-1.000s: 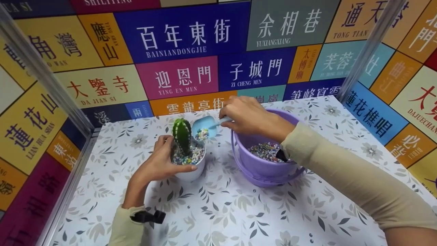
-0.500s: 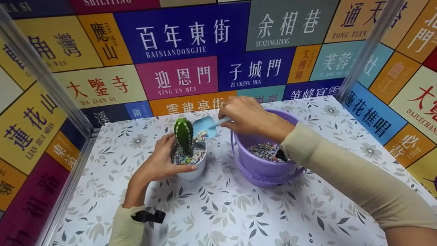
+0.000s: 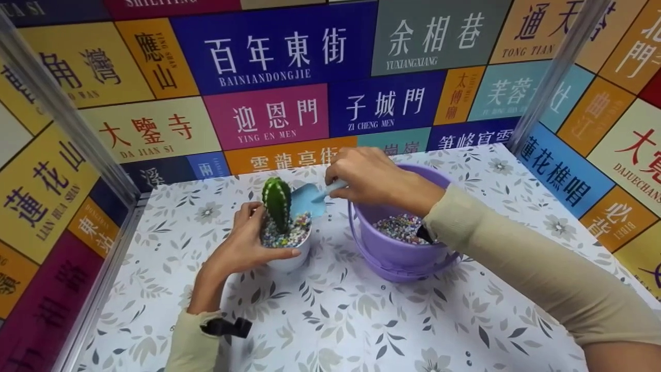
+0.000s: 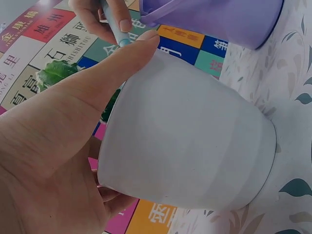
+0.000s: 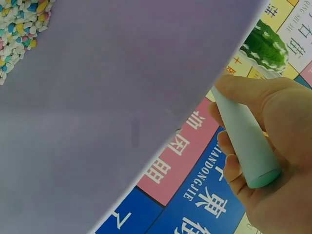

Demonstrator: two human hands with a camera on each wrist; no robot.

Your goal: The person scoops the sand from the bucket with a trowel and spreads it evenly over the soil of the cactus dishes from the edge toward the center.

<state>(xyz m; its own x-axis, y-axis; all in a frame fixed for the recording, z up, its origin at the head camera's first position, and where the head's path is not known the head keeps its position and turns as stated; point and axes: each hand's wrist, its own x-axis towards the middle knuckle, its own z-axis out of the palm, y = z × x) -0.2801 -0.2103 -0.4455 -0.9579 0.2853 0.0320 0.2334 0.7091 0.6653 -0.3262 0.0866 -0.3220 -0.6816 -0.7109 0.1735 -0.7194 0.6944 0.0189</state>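
Note:
A white flowerpot [image 3: 290, 261] holds a green cactus [image 3: 277, 204] and multicoloured pebbles [image 3: 289, 235]. My left hand [image 3: 241, 247] grips the pot's near left side, thumb along the rim and fingers round the back; the left wrist view shows the pot's smooth white wall [image 4: 190, 136] close up. My right hand [image 3: 369, 176] holds a light blue scoop [image 3: 310, 201] by its handle [image 5: 246, 141]. The scoop's blade tilts down at the pot's far right rim, with a few pebbles by its lower edge. Whether the blade touches the rim I cannot tell.
A purple bucket [image 3: 408, 262] partly filled with coloured pebbles [image 3: 395, 227] stands to the right, under my right forearm. A white leaf-patterned cloth [image 3: 330, 320] covers the table. Walls of coloured sign panels [image 3: 273, 46] rise behind and at both sides.
The scoop has tipped further toward the pot, and the pebbles on its blade have slid down into the pot. My left hand has stayed on the pot.

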